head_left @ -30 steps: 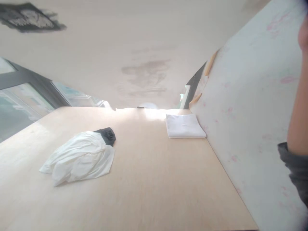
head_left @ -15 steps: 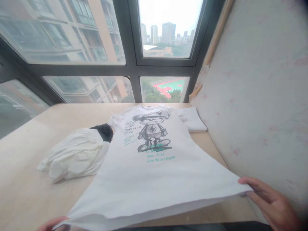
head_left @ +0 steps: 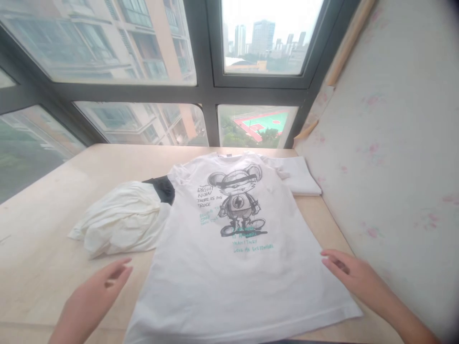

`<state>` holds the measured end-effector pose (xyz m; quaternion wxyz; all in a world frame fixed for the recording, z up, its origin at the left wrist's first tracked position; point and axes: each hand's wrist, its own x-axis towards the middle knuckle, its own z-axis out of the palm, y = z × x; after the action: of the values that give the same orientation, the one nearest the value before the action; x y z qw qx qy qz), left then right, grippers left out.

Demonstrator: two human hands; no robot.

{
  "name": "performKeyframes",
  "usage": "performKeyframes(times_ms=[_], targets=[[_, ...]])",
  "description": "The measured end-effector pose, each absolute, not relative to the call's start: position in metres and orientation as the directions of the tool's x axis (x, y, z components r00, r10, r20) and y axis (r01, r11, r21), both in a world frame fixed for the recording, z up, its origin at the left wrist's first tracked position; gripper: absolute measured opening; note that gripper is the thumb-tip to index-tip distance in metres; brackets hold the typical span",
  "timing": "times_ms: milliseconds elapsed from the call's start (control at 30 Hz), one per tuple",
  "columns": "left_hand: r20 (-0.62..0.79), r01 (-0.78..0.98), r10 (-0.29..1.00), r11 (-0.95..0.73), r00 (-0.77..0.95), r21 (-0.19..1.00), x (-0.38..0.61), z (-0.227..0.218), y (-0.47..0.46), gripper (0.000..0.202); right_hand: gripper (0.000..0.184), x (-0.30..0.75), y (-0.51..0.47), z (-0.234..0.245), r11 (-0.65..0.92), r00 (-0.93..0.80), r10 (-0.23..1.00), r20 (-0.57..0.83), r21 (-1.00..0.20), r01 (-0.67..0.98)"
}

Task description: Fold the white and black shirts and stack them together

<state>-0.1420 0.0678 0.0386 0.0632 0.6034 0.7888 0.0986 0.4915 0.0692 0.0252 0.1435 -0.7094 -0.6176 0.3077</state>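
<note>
A white T-shirt point(head_left: 229, 282) lies spread flat on its back, neckline toward the window. Its front carries a black sketched bear-like figure and black and green lettering. My left hand point(head_left: 91, 296) hovers left of the shirt's side edge, thumb and fingers slightly apart with nothing between them. On the other side, my right hand point(head_left: 353, 274) is beside the right edge of the shirt, fingertips close to the fabric, with a gap between thumb and fingers. Whether those fingertips touch the cloth I cannot tell.
A crumpled cream garment point(head_left: 122, 220) with a black part point(head_left: 163, 188) lies left of the shirt. Folded white cloth point(head_left: 301, 177) sits by the right wall point(head_left: 394, 157). The pale wooden surface point(head_left: 36, 272) ends at a dark-framed window point(head_left: 211, 119).
Both hands have let go of the shirt's bottom corners and moved forward along its sides. The raised hem has dropped onto the surface. The view has shifted slightly.
</note>
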Motion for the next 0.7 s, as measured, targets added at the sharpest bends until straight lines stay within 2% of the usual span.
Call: performKeyframes(times_ms=[67, 100, 167, 267, 367, 500, 633, 700], targets=[[0.19, 0.977, 0.975, 0.081, -0.119, 0.197, -0.125, 0.04, 0.105, 0.053, 0.043, 0.466, 0.1, 0.024, -0.028, -0.046, 0.993, -0.113, -0.579, 0.815], [0.229, 0.989, 0.972, 0.01, -0.045, 0.151, -0.115, 0.038, 0.123, 0.055, 0.041, 0.451, 0.115, 0.022, 0.059, -0.104, 0.994, -0.047, -0.57, 0.819], [0.234, 0.999, 0.972, -0.009, -0.003, 0.052, -0.102, 0.029, 0.152, 0.057, 0.04, 0.422, 0.137, 0.016, 0.213, -0.215, 0.975, 0.059, -0.528, 0.822], [0.205, 0.999, 0.978, 0.031, -0.024, -0.03, -0.104, 0.008, 0.175, 0.056, 0.043, 0.392, 0.154, -0.001, 0.357, -0.331, 0.934, 0.135, -0.424, 0.832], [0.269, 0.996, 0.962, 0.065, -0.049, -0.053, -0.127, -0.006, 0.179, 0.054, 0.047, 0.379, 0.155, -0.02, 0.431, -0.393, 0.902, 0.178, -0.319, 0.844], [0.309, 0.989, 0.948, 0.113, -0.08, -0.091, -0.153, -0.005, 0.176, 0.049, 0.049, 0.376, 0.147, -0.041, 0.469, -0.422, 0.876, 0.233, -0.213, 0.857], [0.327, 0.969, 0.938, 0.175, -0.11, -0.176, -0.15, 0.007, 0.184, 0.042, 0.049, 0.376, 0.143, -0.048, 0.473, -0.422, 0.869, 0.26, -0.184, 0.861], [0.378, 0.964, 0.917, 0.203, -0.126, -0.174, -0.141, 0.01, 0.195, 0.037, 0.048, 0.376, 0.143, -0.046, 0.476, -0.425, 0.868, 0.255, -0.185, 0.86]])
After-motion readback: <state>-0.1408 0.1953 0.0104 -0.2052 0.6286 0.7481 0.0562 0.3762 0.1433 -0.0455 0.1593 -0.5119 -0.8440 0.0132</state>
